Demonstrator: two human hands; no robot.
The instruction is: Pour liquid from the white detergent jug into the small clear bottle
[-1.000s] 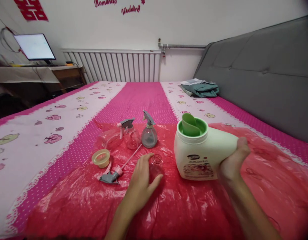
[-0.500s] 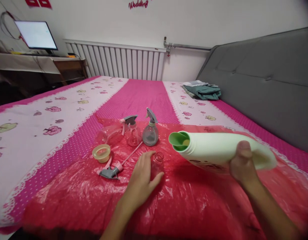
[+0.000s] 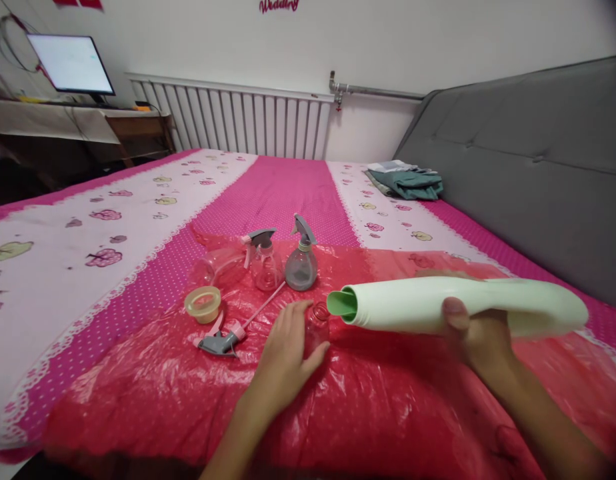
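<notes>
My left hand (image 3: 288, 347) is wrapped round a small clear bottle (image 3: 319, 327) that stands upright and uncapped on a red plastic sheet (image 3: 388, 400). Tipped on its side, a large pale green detergent jug (image 3: 403, 303) is gripped by my right hand (image 3: 481, 337). The jug's green pouring spout (image 3: 342, 303) points left, just above and beside the bottle's mouth. I cannot make out any liquid coming from it. Left of my left hand lies a grey and pink spray head (image 3: 221, 341) with its pink tube, beside a yellowish round cap (image 3: 203, 304).
Behind the hands stand a grey spray bottle (image 3: 301, 267) and a pink spray bottle (image 3: 267, 267). Another clear pink bottle (image 3: 221, 267) lies nearby. Folded clothes (image 3: 405, 181) rest on the bed near the grey headboard (image 3: 528, 147).
The jug has swung to a more level tilt and shifted left, bringing its spout close to the bottle's mouth. My left hand has stayed round the bottle.
</notes>
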